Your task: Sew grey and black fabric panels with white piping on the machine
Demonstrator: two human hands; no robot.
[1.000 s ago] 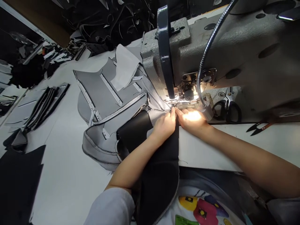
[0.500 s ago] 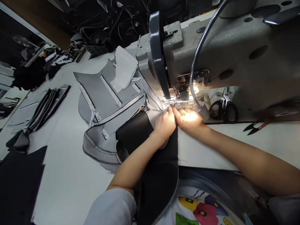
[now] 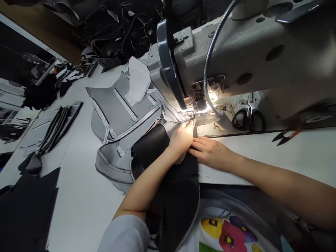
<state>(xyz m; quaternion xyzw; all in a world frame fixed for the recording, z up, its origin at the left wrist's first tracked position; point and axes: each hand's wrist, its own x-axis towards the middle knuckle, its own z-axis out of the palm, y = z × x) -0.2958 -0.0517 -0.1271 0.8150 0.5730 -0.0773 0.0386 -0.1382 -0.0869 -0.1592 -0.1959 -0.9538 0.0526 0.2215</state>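
Note:
A grey-backed cover with black material (image 3: 151,143) and sewn seams lies under the sewing machine (image 3: 178,66). Its long black panel (image 3: 181,196) hangs over the table edge towards my lap. My left hand (image 3: 181,138) is closed on the cover's edge, fingertips just in front of the lit presser foot and needle area. Lower and to the right, my right hand (image 3: 214,152) rests with fingers stretched out against the black panel's right edge, close to my left wrist. The layers under my left hand are partly hidden.
Black-handled scissors (image 3: 249,117) lie on the machine bed, with thread snips (image 3: 287,135) further right. A flexible lamp neck (image 3: 210,56) arches over the bed. Stacked dark pieces (image 3: 59,127) and black sheets (image 3: 28,206) lie left on the white table (image 3: 76,175).
My right hand has drawn back from the presser foot, down towards me, and its fingers have straightened along the panel edge. My left hand stays near the needle. The view has shifted slightly.

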